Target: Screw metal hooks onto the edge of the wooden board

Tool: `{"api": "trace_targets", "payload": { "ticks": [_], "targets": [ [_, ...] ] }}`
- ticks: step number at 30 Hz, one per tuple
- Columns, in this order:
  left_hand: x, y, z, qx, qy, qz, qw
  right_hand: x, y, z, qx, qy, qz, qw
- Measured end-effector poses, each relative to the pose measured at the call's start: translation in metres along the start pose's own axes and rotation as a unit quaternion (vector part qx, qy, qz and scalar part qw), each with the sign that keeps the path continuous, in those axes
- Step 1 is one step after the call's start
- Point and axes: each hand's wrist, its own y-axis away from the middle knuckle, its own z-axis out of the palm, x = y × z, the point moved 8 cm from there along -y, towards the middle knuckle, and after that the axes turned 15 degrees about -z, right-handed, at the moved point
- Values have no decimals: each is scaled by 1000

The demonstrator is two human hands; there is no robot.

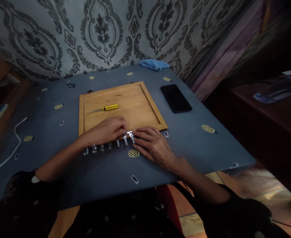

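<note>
Metal hook strip (pixel 129 133) lies along the near edge of the wooden panel (pixel 132 107); the left hand (pixel 108 128) bunches its fingers there, whether pinching I cannot tell; the right hand (pixel 156 145) rests fingers slightly spread beside it; uneven pressure could skew it

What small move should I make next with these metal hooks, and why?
I'd probably steady the metal hook strip with the right hand, freeing the left hand for the yellow screwdriver: both hands are at the strip, while the screwdriver lies unheld on the wooden board.
</note>
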Motion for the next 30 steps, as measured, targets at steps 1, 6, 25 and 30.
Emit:
{"api": "trace_targets", "payload": {
  "ticks": [1,6,25,30],
  "targets": [
    [1,-2,1,0,-2,-1,1000,0,0,-1,1,0,-3,1000],
    [3,-8,4,-3,0,0,1000,-1,-1,-2,-6,1,-6,1000],
    [17,-16,10,-26,-65,-1,998,2,3,3,-16,-18,3,1000],
    [18,-16,11,-30,-85,-4,996,2,3,4,-14,-23,6,1000]
  ]
}}
